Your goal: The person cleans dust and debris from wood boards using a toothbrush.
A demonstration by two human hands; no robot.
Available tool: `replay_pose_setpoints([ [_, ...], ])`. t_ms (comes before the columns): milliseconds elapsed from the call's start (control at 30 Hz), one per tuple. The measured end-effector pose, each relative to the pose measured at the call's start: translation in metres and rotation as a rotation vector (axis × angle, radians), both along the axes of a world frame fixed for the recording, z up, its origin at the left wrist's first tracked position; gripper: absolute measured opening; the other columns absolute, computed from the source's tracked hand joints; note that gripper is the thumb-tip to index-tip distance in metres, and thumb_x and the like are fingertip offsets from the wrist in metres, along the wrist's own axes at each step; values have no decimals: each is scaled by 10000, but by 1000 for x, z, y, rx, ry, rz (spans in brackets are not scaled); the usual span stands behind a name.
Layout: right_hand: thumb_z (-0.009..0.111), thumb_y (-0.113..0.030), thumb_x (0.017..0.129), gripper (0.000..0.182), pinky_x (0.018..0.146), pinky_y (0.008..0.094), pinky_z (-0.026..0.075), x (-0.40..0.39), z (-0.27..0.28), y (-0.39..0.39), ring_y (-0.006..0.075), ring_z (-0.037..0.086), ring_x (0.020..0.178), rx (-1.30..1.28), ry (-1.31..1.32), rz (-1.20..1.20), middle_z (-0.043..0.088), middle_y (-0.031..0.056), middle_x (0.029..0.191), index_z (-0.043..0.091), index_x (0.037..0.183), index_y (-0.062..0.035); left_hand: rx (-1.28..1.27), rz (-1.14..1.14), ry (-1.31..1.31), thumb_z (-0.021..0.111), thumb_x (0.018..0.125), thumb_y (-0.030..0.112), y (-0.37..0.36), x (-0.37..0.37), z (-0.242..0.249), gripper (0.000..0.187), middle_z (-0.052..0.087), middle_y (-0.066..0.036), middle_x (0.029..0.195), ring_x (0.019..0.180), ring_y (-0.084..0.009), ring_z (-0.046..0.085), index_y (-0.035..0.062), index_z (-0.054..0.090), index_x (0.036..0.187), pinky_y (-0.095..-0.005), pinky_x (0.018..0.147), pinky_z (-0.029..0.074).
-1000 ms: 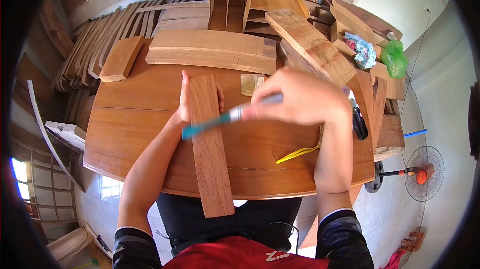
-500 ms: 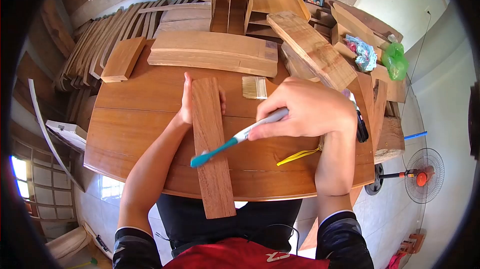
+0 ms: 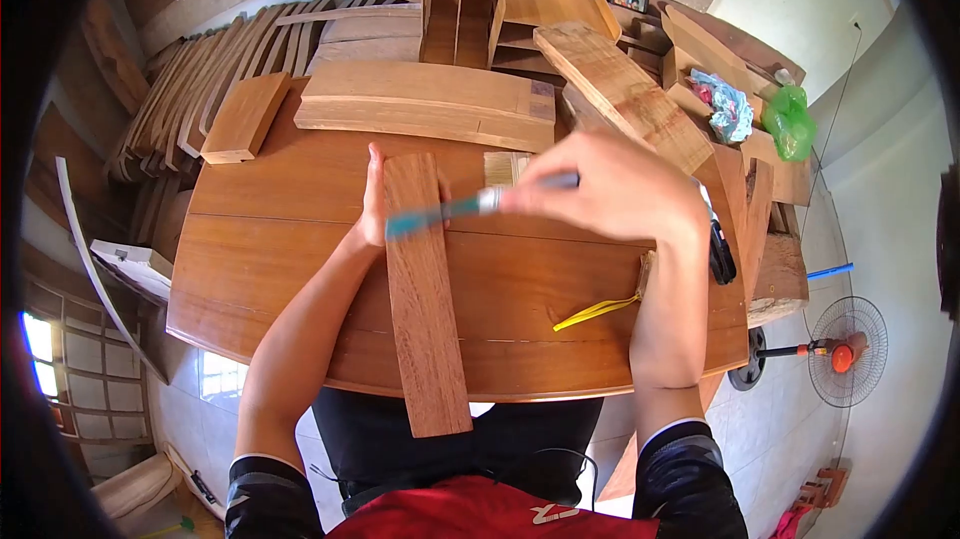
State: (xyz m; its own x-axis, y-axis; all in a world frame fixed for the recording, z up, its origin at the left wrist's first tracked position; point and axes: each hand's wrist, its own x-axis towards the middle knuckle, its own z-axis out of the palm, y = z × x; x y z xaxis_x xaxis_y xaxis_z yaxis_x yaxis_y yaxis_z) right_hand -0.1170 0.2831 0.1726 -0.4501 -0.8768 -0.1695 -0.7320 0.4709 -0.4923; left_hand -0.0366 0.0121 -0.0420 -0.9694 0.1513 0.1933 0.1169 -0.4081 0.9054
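A long, narrow wooden board (image 3: 428,319) reaches from the tabletop past the near table edge, over my lap. My left hand (image 3: 372,201) grips its far end from behind, thumb along the left side and fingertips showing at the right. In my right hand (image 3: 610,189) is a toothbrush (image 3: 455,207) with a teal head and a white and grey handle, blurred by motion. Its head lies across the upper part of the board. Partly hidden behind my right hand is a flat paintbrush (image 3: 503,169) with pale bristles, lying on the table (image 3: 280,239).
Thick wooden pieces (image 3: 425,104) line the table's far side, with a small block (image 3: 246,119) at left. A yellow strap (image 3: 597,314) and a black object (image 3: 721,254) lie near my right forearm. A green plastic bag (image 3: 790,124) sits at right; a fan (image 3: 845,352) stands beyond.
My right hand has swept the toothbrush up along the board, from its middle to near the far end. My left hand and the board have stayed in place.
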Motion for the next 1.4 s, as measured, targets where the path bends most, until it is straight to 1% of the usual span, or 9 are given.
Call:
replay_pose_setpoints([
  [67,767,-480,943,401,675,322,502,9,2,3,168,649,714,19,-107,227,757,69,815,821,1052,-98,57,-7,-52,101,779,1045,1,1,-1,1193,678,-132,868,771,-254,669,14,668,976,-391,732,556],
  [233,762,-478,946,385,651,330,488,-4,-7,-8,196,628,678,-26,81,-115,741,82,781,822,1049,-112,148,13,-178,115,755,1063,7,6,8,1208,662,-122,854,784,-253,667,10,666,975,-392,742,555],
  [367,730,-516,959,421,601,362,431,7,0,2,223,545,610,43,-67,230,692,92,718,821,1010,-108,111,-17,-128,123,750,1067,0,2,1,1212,658,-122,855,795,-259,665,7,662,985,-397,759,555],
  [467,754,-546,928,446,579,374,415,1,-4,-9,230,530,586,-52,133,-67,691,84,695,826,1001,-112,240,16,-236,116,772,1052,11,9,7,1200,660,-124,854,783,-264,663,5,661,992,-399,759,558],
  [600,727,-527,955,453,567,365,401,10,10,1,200,511,577,53,-47,218,625,100,649,816,983,-84,122,30,-106,106,802,1029,6,5,3,1180,663,-126,852,771,-269,664,8,665,996,-397,747,564],
  [733,763,-515,930,433,579,350,422,-1,-8,-7,192,546,589,-84,108,-91,679,91,683,821,995,-91,62,-2,-62,108,803,1028,1,0,1,1178,671,-132,863,784,-266,675,8,665,996,-406,728,567],
  [933,738,-504,954,431,610,347,429,-1,-2,-2,188,520,617,-5,-8,58,653,99,690,815,988,-81,74,32,-61,130,788,1041,0,0,-1,1192,686,-132,887,814,-264,685,9,678,1019,-414,750,569],
  [1033,787,-464,926,373,613,337,432,-4,-1,-7,161,558,630,-23,63,-81,689,67,702,826,985,-98,433,82,-321,169,789,1036,8,4,0,1180,668,-254,892,767,-398,679,-25,641,993,-531,723,563],
  [1400,756,-382,965,307,709,323,499,-4,-2,-1,171,644,734,45,-50,91,773,74,838,829,1030,-91,164,190,-224,152,778,1043,10,1,-4,1212,675,-251,938,793,-392,678,-33,650,1030,-523,751,562],
])
